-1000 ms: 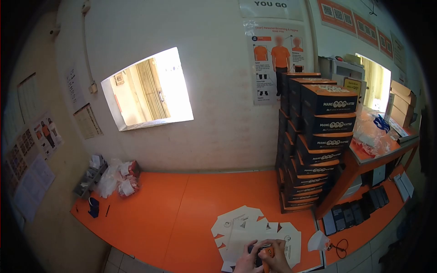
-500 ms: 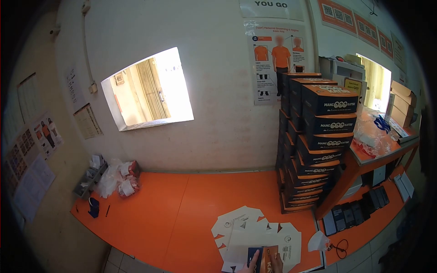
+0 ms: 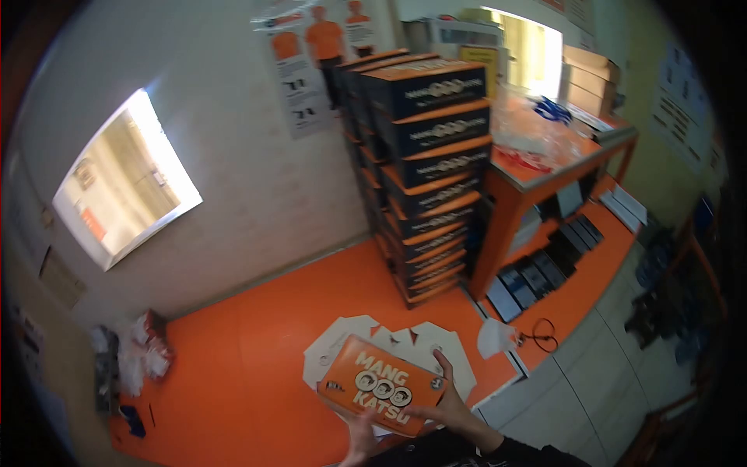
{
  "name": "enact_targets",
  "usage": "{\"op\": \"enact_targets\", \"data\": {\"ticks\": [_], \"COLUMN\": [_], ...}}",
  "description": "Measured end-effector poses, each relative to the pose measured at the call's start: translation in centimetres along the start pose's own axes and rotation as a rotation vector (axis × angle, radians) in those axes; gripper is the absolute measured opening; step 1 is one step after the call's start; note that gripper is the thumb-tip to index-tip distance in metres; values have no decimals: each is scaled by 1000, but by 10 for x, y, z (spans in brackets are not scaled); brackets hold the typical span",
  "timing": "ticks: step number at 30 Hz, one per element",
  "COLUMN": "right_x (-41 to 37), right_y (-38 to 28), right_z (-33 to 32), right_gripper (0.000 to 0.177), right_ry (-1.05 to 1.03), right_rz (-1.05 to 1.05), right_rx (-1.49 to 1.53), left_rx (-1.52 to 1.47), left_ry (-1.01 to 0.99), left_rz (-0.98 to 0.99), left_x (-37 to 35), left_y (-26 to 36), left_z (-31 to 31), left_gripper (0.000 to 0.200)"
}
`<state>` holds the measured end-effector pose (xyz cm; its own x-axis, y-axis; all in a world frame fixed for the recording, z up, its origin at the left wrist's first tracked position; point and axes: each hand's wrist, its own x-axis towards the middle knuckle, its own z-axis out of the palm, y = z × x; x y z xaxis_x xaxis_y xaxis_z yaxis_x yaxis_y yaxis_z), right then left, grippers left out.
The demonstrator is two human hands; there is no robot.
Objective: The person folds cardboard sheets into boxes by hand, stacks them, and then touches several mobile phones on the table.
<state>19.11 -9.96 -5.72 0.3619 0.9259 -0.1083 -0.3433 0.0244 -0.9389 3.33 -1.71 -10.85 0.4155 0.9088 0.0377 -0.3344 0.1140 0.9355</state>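
Observation:
An orange cardboard food box (image 3: 387,379) printed "MANG KATSU" is held between my two hands, its printed top tilted toward me. My right hand (image 3: 447,403) grips the right end, thumb and fingers around the edge. At the lower left edge is my left hand (image 3: 359,437), pressed against the box, with some fingers hidden and slightly blurred. Flat white carton blanks (image 3: 447,342) lie on the orange table (image 3: 257,373), partly covered by the box.
A tall stack of black and orange boxes (image 3: 440,167) stands against the wall. To its right is an orange shelf table (image 3: 506,218) bearing plastic bags (image 3: 537,128). Dark folded boxes (image 3: 545,268) sit beneath it. More bags (image 3: 144,354) lie at the left.
My view has turned right and downward. The box has come up from the bottom edge, and its printed top now faces me, with both hands still on it.

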Motion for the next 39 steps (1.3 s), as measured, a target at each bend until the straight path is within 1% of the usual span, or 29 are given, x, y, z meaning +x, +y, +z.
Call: {"op": "enact_targets", "data": {"ticks": [1,2,4,5,6,7,8,9,10,11,12,14,15,16,17,19,20,23,24,25,26,29,32,35,36,37,38,39], "right_x": [1,0,-7,-5,-1,10,28,43,61,86,108,125,130,134,135,134,128,127,127,129,132,141,137,109,101,82,63,44], "right_y": [-5,-6,-14,-22,-32,-26,-11,-4,-17,-7,10,23,32,44,55,66,71,72,69,68,77,86,80,71,108,102,111,148], "right_z": [-9,-16,-12,-8,-4,-13,-27,-41,-56,-85,-116,-142,-154,-166,-175,-179,-182,-185,-185,-186,-192,-198,-181,-124,-111,-70,-40,-11], "right_gripper": [120,116,108,105,85,80,75,71,68,66,64,60,59,58,56,51,51,46,45,44,38,37,40,37,35,35,42,51], "right_ry": [-38,93,190,222,-152,-124,-95,-72,23,88,154,206,159,113,73,120,128,101,80,61,67,-15,170,230,67,-235,-554,-658], "right_rz": [37,-28,-313,-469,-535,-469,-403,-340,-351,-509,-668,-591,-590,-591,-590,-605,-597,-627,-636,-648,-639,-441,-432,-388,-220,-24,-104,-199], "right_rx": [-103,-229,-1025,-1429,-1492,-1381,-1264,-1155,-1233,-1424,-1613,-1515,-1544,-1575,-1603,-1557,-1525,-1503,-1519,-1534,-1539,-1695,-1722,-1651,-1370,-1081,-980,-933], "left_rx": [-113,-64,44,28,16,13,-168,-47,73,199,677,1286,1583,1476,1459,1426,1402,1360,1351,1344,1340,1322,1289,1311,1313,1317,1314,1312], "left_ry": [48,114,255,169,85,2,-69,-140,-212,-282,-291,-48,90,132,112,63,75,124,148,147,146,132,123,149,158,163,162,161], "left_rz": [24,-104,-331,-311,-290,-277,-288,-284,-271,-260,-159,-153,-146,-364,-429,-576,-557,-646,-590,-601,-611,-605,-613,-615,-613,-609,-592,-572], "left_x": [15,22,31,30,23,16,9,11,17,23,35,50,53,55,54,48,47,42,37,34,33,31,31,30,30,30,31,32], "left_y": [11,17,26,21,14,14,20,19,18,18,12,-43,-73,-94,-95,-92,-89,-85,-94,-91,-86,-78,-74,-72,-71,-70,-67,-64], "left_z": [-7,-3,5,13,24,34,40,38,32,24,15,-18,-39,-60,-64,-68,-75,-97,-116,-127,-138,-171,-180,-173,-171,-170,-168,-166], "left_gripper": [63,65,69,69,69,70,70,70,71,72,91,99,103,112,114,117,121,121,120,120,119,118,119,117,116,115,114,113]}}
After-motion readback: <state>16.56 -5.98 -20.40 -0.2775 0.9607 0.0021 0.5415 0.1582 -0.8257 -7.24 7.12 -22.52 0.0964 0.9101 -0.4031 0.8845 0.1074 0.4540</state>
